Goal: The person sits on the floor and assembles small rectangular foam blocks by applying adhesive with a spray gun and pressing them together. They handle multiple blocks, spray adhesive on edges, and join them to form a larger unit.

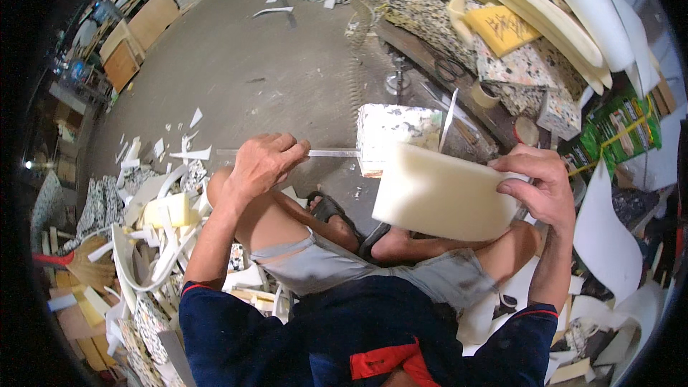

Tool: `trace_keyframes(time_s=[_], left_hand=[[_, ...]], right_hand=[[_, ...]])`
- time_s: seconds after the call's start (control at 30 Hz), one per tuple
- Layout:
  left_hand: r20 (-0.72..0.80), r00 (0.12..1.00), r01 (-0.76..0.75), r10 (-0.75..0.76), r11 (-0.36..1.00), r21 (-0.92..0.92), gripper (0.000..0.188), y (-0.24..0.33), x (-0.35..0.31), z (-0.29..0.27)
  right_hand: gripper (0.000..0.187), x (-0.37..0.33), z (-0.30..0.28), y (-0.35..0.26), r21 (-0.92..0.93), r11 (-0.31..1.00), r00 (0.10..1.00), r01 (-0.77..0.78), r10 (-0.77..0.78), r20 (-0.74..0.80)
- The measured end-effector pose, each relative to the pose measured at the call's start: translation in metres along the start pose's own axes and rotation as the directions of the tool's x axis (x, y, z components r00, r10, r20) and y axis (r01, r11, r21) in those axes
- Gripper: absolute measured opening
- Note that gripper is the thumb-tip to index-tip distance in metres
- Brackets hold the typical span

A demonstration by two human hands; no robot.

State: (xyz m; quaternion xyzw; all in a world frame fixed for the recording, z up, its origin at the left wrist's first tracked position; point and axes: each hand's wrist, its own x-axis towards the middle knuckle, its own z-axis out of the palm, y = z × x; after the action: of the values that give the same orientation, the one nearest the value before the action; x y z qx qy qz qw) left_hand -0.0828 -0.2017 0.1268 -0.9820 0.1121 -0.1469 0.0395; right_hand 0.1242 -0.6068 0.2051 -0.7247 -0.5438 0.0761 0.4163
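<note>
My left hand (265, 165) is closed around a long, thin, flat metal strip (333, 153), held level above the floor. One end of the strip reaches the side of a speckled white foam block (398, 127); whether they touch, I cannot tell. Between thumb and fingers, my right hand (539, 183) grips a cream foam slab (444, 197) by its right edge. The slab is tilted over my right leg and covers the block's near right part. A thin white foam strip (450, 120) stands at the block's right side.
Foam offcuts (154, 226) pile up beside my left leg. To the right lie black-handled scissors (450, 68), a tape roll (485, 93), a round tin (525, 129) and a green bag (623, 129). Stacked foam sheets (545, 21) fill the far right. My sandalled feet are just in front.
</note>
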Motion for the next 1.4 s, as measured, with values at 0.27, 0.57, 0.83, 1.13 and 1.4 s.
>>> trace_keyframes(time_s=[0.27, 0.57, 0.83, 1.13, 1.4], left_hand=[[0.125, 0.992, 0.026, -0.032, 0.999, 0.047, 0.039, 0.005, -0.027, -0.01], [0.159, 0.986, 0.039, -0.046, 0.998, 0.044, 0.041, 0.009, -0.043, -0.004], [0.126, 0.991, 0.03, -0.035, 0.999, 0.044, 0.035, 0.009, -0.046, 0.001], [0.103, 0.994, 0.023, -0.028, 0.999, 0.046, 0.037, 0.012, -0.045, 0.002], [0.097, 0.995, 0.026, -0.03, 0.999, 0.04, 0.038, 0.012, -0.049, 0.003]], right_hand=[[0.03, 0.027, 0.025, 0.033, 0.129, 0.99, 0.996, -0.051, 0.041, 0.079], [0.031, 0.038, 0.045, 0.051, 0.206, 0.978, 0.989, 0.017, -0.047, 0.139], [0.032, 0.039, 0.051, 0.055, 0.213, 0.977, 0.988, 0.002, -0.035, 0.151], [0.031, 0.042, 0.056, 0.06, 0.248, 0.969, 0.987, -0.008, -0.032, 0.156], [0.031, 0.046, 0.061, 0.059, 0.243, 0.97, 0.99, -0.029, -0.006, 0.143]])
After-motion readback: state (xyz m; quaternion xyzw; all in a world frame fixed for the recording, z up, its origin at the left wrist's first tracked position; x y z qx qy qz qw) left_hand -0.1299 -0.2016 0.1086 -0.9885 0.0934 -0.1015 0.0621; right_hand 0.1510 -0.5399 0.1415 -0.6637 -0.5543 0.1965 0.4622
